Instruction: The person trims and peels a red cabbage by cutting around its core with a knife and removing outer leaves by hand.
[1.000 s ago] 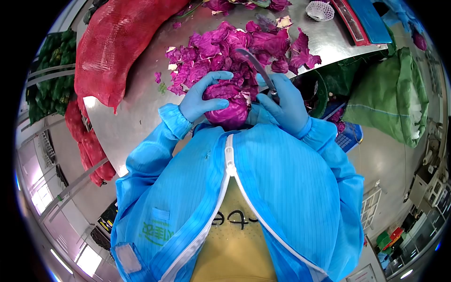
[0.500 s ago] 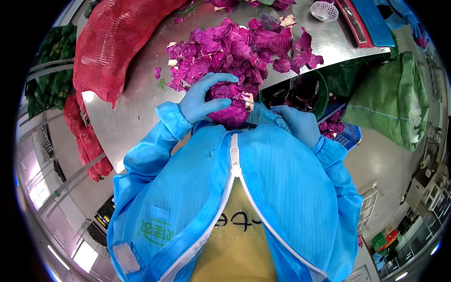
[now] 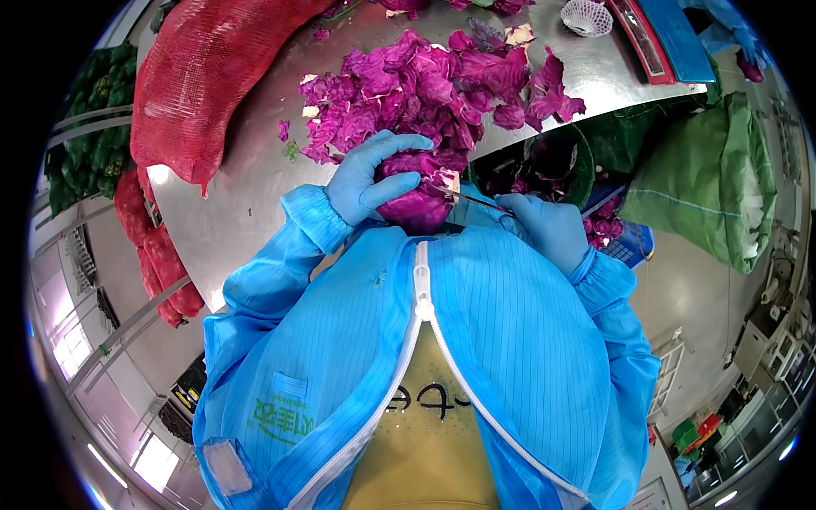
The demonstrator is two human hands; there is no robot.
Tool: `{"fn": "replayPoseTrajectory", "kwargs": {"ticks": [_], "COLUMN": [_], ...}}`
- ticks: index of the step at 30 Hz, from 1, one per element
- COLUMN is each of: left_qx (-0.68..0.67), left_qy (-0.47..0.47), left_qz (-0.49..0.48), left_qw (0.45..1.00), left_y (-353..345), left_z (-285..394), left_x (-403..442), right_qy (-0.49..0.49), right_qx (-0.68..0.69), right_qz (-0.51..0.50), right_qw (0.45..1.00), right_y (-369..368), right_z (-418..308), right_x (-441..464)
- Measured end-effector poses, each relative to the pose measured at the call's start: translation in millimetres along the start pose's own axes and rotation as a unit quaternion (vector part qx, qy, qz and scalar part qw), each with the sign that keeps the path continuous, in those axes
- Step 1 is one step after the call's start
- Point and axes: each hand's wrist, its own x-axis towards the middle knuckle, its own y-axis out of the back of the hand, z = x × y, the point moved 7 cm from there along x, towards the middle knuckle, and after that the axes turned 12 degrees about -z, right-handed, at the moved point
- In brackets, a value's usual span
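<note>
My left hand [image 3: 374, 178], in a blue glove, is wrapped round a red cabbage [image 3: 415, 211] just in front of my jacket. The cabbage's pale cut stem [image 3: 448, 182] faces right. In my gloved right hand [image 3: 548, 229] is a knife [image 3: 472, 200], its thin blade reaching left to the stem. The fingers hide most of the knife's handle. Beyond the cabbage, a heap of loose purple cabbage leaves [image 3: 408, 89] lies on the metal table [image 3: 255, 170].
A red mesh sack [image 3: 191, 93] rests on the table at the left. Under the right edge are a dark green-lined bin [image 3: 582, 170] with leaves and a blue crate [image 3: 636, 246] with cabbages. A green woven sack [image 3: 693, 187] stands farther right. A white foam net [image 3: 586, 17] lies at the back.
The knife blade now shows clearly across the stem, where it was barely visible before. My right hand has shifted slightly; my left hand keeps its hold on the cabbage.
</note>
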Motion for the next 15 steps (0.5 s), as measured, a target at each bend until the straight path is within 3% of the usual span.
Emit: {"fn": "replayPoseTrajectory", "kwargs": {"ticks": [15], "left_qx": [0.019], "left_qy": [0.006], "left_qz": [0.004], "left_qw": [1.000], "left_y": [-1.4], "left_z": [4.9], "left_x": [1.8], "right_qy": [-0.008], "right_qx": [0.040], "right_qz": [-0.024], "right_qw": [0.999], "right_y": [2.5], "right_z": [2.3], "right_x": [-0.3]}}
